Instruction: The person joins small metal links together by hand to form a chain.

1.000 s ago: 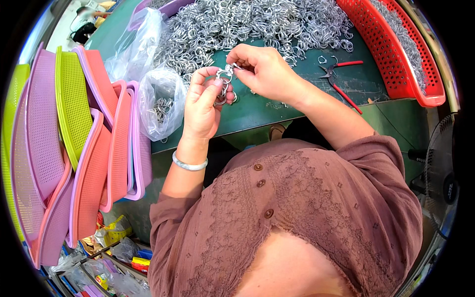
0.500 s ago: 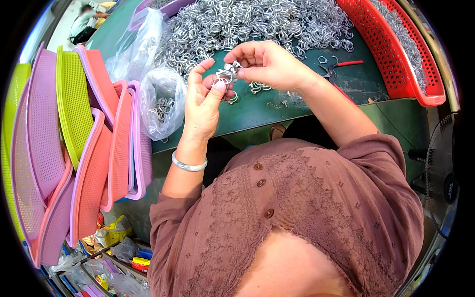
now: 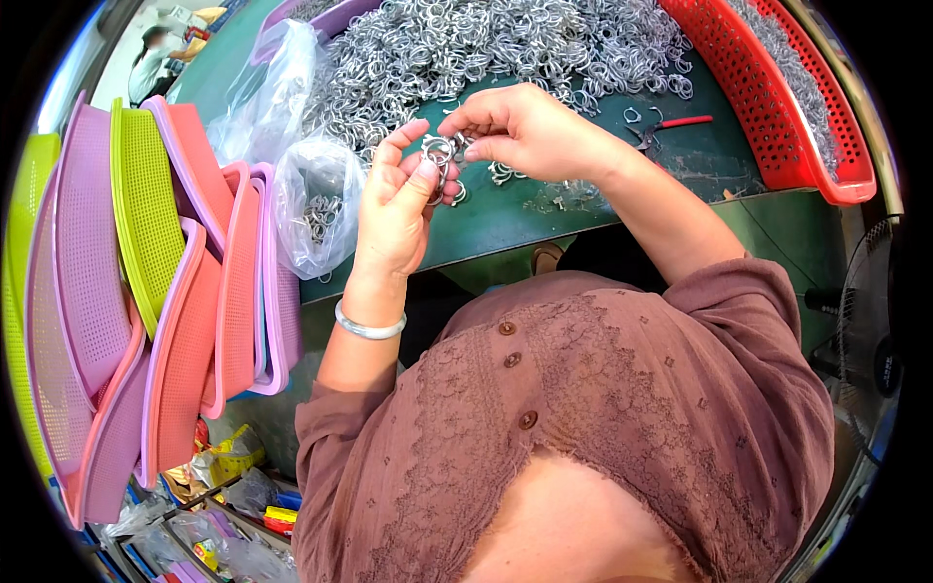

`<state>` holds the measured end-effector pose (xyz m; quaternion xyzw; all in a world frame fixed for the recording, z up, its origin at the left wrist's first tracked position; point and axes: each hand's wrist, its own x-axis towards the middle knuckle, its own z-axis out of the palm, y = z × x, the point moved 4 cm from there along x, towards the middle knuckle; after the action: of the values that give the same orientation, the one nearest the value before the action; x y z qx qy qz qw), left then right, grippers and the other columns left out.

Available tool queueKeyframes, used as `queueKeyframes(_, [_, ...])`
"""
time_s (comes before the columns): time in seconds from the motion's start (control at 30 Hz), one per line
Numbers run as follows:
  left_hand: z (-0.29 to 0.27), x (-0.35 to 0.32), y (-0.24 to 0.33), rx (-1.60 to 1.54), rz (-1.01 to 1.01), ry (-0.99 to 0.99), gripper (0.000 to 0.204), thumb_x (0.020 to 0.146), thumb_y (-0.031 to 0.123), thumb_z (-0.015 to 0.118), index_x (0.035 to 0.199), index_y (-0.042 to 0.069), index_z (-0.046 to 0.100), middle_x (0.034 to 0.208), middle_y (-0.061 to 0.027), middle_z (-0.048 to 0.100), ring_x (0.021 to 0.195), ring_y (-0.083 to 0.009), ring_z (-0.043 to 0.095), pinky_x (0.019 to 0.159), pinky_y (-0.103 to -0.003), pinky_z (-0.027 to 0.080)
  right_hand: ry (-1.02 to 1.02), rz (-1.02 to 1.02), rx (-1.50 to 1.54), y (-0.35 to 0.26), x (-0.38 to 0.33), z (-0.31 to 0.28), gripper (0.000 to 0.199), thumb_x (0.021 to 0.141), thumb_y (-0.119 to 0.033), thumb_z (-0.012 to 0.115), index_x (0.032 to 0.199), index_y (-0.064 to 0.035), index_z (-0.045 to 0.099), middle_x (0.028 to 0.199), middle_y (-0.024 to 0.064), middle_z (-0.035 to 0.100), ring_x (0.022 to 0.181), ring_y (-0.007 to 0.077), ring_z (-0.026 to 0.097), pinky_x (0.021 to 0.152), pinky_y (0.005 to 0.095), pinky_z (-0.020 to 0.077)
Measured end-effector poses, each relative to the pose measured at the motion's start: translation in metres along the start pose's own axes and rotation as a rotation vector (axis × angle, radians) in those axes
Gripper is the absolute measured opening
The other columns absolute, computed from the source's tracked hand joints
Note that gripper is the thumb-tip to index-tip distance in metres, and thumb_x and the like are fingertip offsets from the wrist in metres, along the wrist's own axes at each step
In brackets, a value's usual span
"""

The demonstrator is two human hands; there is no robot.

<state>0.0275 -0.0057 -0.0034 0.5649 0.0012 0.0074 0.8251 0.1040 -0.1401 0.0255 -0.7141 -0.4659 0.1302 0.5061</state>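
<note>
Head view shows rings [image 3: 439,154] (silvery) between hands [image 3: 397,201].

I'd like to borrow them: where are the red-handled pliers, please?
Head view, right of centre: the pliers lie between the right hand and red basket.

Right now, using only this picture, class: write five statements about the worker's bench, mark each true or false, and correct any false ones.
1. The left hand holds silver metal rings. True.
2. The right hand grips the red-handled pliers. False: they lie on the green tabletop.
3. The clear plastic bag has metal pieces in it. True.
4. The pale bracelet is on the right wrist. False: it is on the left.
5. The red basket stands left of both hands. False: it stands to their right.
</note>
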Motion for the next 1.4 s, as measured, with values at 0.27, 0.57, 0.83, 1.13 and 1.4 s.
queueKeyframes(0.27, [-0.006, 0.002, -0.004, -0.087, -0.006, -0.015, 0.038, 0.084, 0.014, 0.054, 0.118, 0.004, 0.038, 0.081, -0.0069, 0.055, 0.065, -0.0119, 0.052, 0.061, -0.024, 0.043, 0.14, -0.002, 0.137, 0.007, -0.004, 0.005, 0.028, 0.073, 0.003, 0.058, 0.1, 0.0016, 0.057, 0.089, 0.0075, 0.061, 0.081, 0.0139, 0.059, 0.071, 0.0258, 0.0471])
queueKeyframes(0.57, [0.004, 0.0, 0.003, 0.285, 0.16, -0.028, 0.039, 0.086, 0.007, 0.046, 0.122, 0.002, 0.032, 0.086, -0.0049, 0.055, 0.075, -0.0095, 0.051, 0.069, -0.022, 0.042, 0.064, 0.031, -0.033, 0.005, -0.005, 0.007, 0.027, 0.074, 0.001, 0.057, 0.101, 0.0017, 0.056, 0.085, 0.0069, 0.059, 0.078, 0.014, 0.058, 0.07, 0.0264, 0.0454])
queueKeyframes(0.83, [0.006, -0.003, 0.005, 0.293, 0.145, -0.1, 0.044, 0.085, 0.007, 0.045, 0.126, 0.003, 0.029, 0.094, -0.0041, 0.053, 0.082, -0.0094, 0.05, 0.072, -0.023, 0.04, 0.001, 0.011, 0.148, 0.01, -0.003, 0.007, 0.029, 0.078, 0.002, 0.052, 0.106, 0.001, 0.054, 0.092, 0.0044, 0.058, 0.087, 0.0108, 0.054, 0.077, 0.025, 0.0431])
queueKeyframes(1.13, [-0.002, 0.0, 0.004, 0.0, 0.033, -0.143, 0.048, 0.086, 0.008, 0.045, 0.128, 0.001, 0.025, 0.095, -0.0098, 0.054, 0.084, -0.0146, 0.054, 0.07, -0.025, 0.044, 0.052, -0.146, 0.364, 0.014, -0.003, 0.011, 0.024, 0.08, 0.001, 0.05, 0.105, 0.0009, 0.053, 0.096, 0.0042, 0.057, 0.09, 0.0097, 0.053, 0.08, 0.0239, 0.0417])
queueKeyframes(1.4, [-0.001, -0.002, 0.002, -0.119, 0.001, -0.142, 0.046, 0.084, 0.012, 0.052, 0.124, 0.0, 0.032, 0.09, -0.0092, 0.054, 0.078, -0.0141, 0.053, 0.069, -0.026, 0.045, -0.012, -0.104, 0.65, 0.015, -0.003, 0.016, 0.02, 0.08, 0.001, 0.05, 0.1, 0.0019, 0.053, 0.095, 0.0048, 0.057, 0.09, 0.0094, 0.053, 0.079, 0.0235, 0.0426])
